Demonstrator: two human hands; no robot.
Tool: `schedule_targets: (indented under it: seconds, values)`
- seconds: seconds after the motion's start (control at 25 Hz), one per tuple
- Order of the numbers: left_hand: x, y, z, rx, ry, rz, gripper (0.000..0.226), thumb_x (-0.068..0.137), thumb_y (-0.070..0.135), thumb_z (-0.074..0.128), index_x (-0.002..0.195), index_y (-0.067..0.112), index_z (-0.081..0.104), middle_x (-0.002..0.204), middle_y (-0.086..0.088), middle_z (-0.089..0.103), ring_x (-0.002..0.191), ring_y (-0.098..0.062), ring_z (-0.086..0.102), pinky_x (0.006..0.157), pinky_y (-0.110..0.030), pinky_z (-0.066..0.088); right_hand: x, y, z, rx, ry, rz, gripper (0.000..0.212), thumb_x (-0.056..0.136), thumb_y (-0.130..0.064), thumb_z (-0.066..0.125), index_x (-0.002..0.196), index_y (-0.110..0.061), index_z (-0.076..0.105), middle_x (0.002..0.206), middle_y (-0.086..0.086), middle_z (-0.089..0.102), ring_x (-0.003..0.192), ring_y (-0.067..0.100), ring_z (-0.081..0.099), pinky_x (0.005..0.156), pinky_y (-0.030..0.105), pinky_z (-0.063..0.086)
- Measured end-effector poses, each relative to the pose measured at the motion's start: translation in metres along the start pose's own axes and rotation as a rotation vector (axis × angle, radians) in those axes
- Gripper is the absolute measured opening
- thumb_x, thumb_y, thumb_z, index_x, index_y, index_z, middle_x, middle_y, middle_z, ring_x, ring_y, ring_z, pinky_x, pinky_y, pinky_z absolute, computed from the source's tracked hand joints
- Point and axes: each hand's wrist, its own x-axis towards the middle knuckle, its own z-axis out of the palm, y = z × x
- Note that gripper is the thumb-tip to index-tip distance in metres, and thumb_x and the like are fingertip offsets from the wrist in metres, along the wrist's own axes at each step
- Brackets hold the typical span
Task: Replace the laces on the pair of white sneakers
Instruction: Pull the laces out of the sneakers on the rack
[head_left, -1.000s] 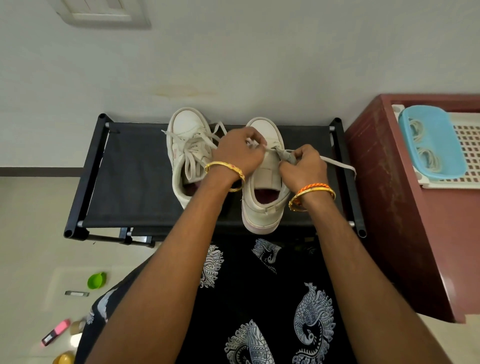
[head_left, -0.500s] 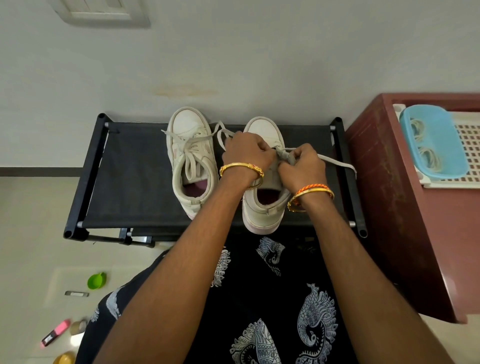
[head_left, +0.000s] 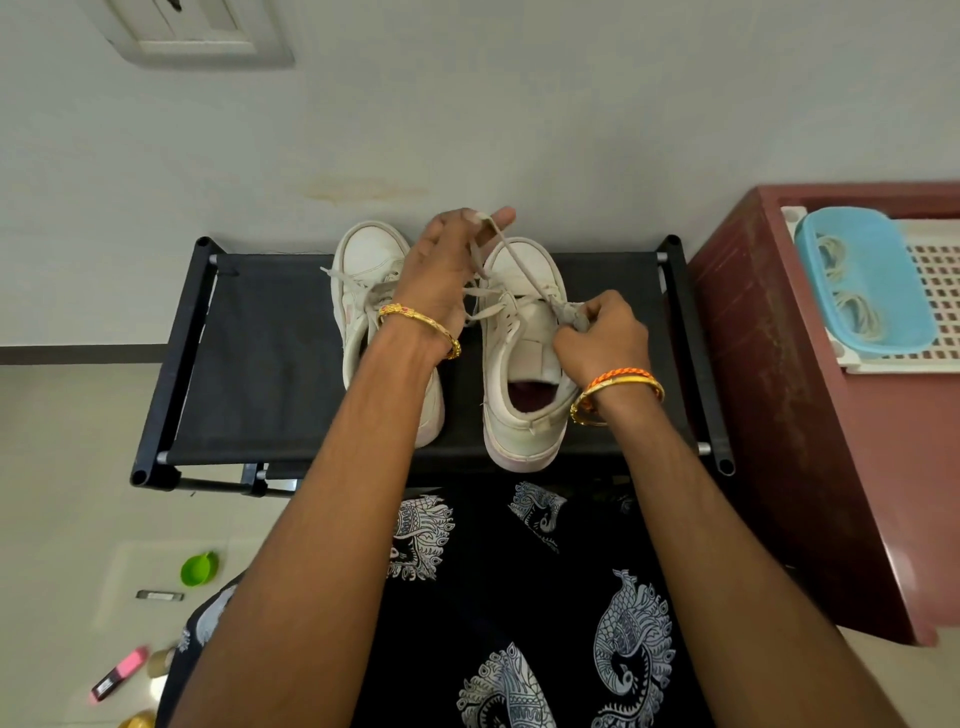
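Two white sneakers stand side by side on a black fabric rack (head_left: 270, 364), toes toward the wall. The left sneaker (head_left: 363, 265) is laced and partly hidden by my left forearm. The right sneaker (head_left: 519, 374) has its tongue exposed. My left hand (head_left: 447, 270) is raised above the toes, pinching a grey-white lace (head_left: 524, 275) that runs taut down to the right sneaker's eyelets. My right hand (head_left: 602, 338) grips the bunched lace at that sneaker's right eyelet row.
A dark red cabinet (head_left: 810, 415) stands at the right, carrying a white perforated tray (head_left: 935, 291) and a blue tub (head_left: 872, 280) with coiled laces. On the floor at the lower left lie a green lid (head_left: 199, 568) and a pink marker (head_left: 119, 670).
My left hand has risen from the right sneaker's tongue up toward the toes, drawing the lace out taut. My right hand stayed at the eyelets. The loose lace end at the right is gone.
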Motion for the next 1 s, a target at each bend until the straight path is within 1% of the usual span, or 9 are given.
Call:
schedule_targets:
  seconds: [0.08, 0.16, 0.28, 0.4, 0.56, 0.68, 0.84, 0.92, 1.0]
  values:
    - [0.004, -0.003, -0.001, 0.096, 0.032, 0.048, 0.026, 0.093, 0.002, 0.037, 0.075, 0.014, 0.051, 0.053, 0.007, 0.053, 0.056, -0.013, 0.055, 0.053, -0.021, 0.046, -0.001, 0.000, 0.001, 0.001, 0.021, 0.003, 0.017, 0.084, -0.010, 0.059, 0.098, -0.012, 0.050, 0.087, 0.000, 0.050, 0.080, 0.018, 0.052, 0.066, 0.027, 0.041]
    - [0.002, -0.010, 0.001, 0.532, 0.007, 0.088, 0.027, 0.091, 0.002, 0.037, 0.075, 0.013, 0.054, 0.053, 0.005, 0.047, 0.053, -0.017, 0.049, 0.052, -0.022, 0.042, -0.001, 0.000, 0.002, -0.003, 0.031, 0.010, 0.017, 0.082, -0.009, 0.059, 0.096, -0.012, 0.050, 0.086, -0.001, 0.049, 0.080, 0.019, 0.052, 0.067, 0.028, 0.041]
    - [-0.008, -0.027, 0.013, 1.258, -0.104, 0.132, 0.015, 0.090, 0.023, 0.051, 0.095, 0.020, 0.065, 0.096, 0.002, 0.064, 0.093, -0.019, 0.057, 0.087, -0.034, 0.043, 0.000, 0.000, 0.003, -0.027, 0.025, 0.004, 0.018, 0.082, -0.010, 0.059, 0.099, -0.011, 0.051, 0.091, 0.002, 0.052, 0.082, 0.021, 0.052, 0.069, 0.029, 0.042]
    - [-0.012, -0.032, 0.024, 1.461, -0.015, 0.133, 0.021, 0.088, 0.030, 0.056, 0.105, 0.026, 0.068, 0.115, 0.005, 0.063, 0.112, -0.019, 0.052, 0.101, -0.042, 0.030, 0.001, 0.001, 0.003, -0.043, 0.021, -0.007, 0.018, 0.083, -0.012, 0.061, 0.098, -0.011, 0.050, 0.090, 0.002, 0.052, 0.083, 0.021, 0.053, 0.069, 0.030, 0.045]
    - [-0.012, -0.034, 0.030, 1.463, 0.093, 0.148, 0.020, 0.090, 0.030, 0.055, 0.101, 0.024, 0.071, 0.108, 0.003, 0.065, 0.107, -0.019, 0.053, 0.099, -0.042, 0.030, 0.000, 0.002, 0.003, -0.038, 0.019, -0.018, 0.019, 0.083, -0.014, 0.062, 0.097, -0.012, 0.049, 0.090, 0.003, 0.053, 0.082, 0.021, 0.053, 0.068, 0.031, 0.045]
    - [-0.009, -0.037, 0.026, 1.366, 0.087, 0.132, 0.019, 0.087, 0.032, 0.058, 0.094, 0.026, 0.073, 0.100, 0.006, 0.067, 0.098, -0.016, 0.053, 0.094, -0.040, 0.035, 0.000, 0.002, 0.003, -0.029, 0.015, -0.019, 0.019, 0.083, -0.011, 0.061, 0.097, -0.012, 0.048, 0.091, 0.003, 0.053, 0.083, 0.021, 0.053, 0.068, 0.030, 0.045]
    - [-0.001, -0.031, 0.012, 0.950, 0.118, 0.074, 0.013, 0.064, 0.047, 0.058, 0.064, 0.036, 0.066, 0.091, 0.003, 0.070, 0.101, -0.023, 0.059, 0.090, -0.044, 0.048, 0.001, 0.004, 0.003, -0.022, 0.014, -0.018, 0.019, 0.083, -0.011, 0.060, 0.098, -0.011, 0.049, 0.079, -0.004, 0.049, 0.071, 0.015, 0.050, 0.060, 0.026, 0.041]
    - [0.000, -0.023, 0.009, 0.722, 0.123, 0.117, 0.009, 0.073, 0.037, 0.063, 0.066, 0.032, 0.066, 0.084, 0.005, 0.069, 0.094, -0.014, 0.061, 0.089, -0.036, 0.050, 0.002, 0.005, 0.003, -0.020, 0.012, -0.014, 0.018, 0.083, -0.011, 0.060, 0.097, -0.012, 0.049, 0.076, -0.006, 0.047, 0.066, 0.011, 0.048, 0.055, 0.024, 0.039]
    - [0.000, -0.015, 0.007, 0.463, 0.109, 0.121, 0.017, 0.086, 0.017, 0.060, 0.070, 0.022, 0.065, 0.079, 0.008, 0.065, 0.080, -0.003, 0.059, 0.076, -0.020, 0.049, 0.002, 0.005, 0.003, -0.022, 0.007, -0.012, 0.019, 0.083, -0.011, 0.061, 0.098, -0.011, 0.049, 0.078, -0.004, 0.049, 0.067, 0.012, 0.049, 0.053, 0.022, 0.038]
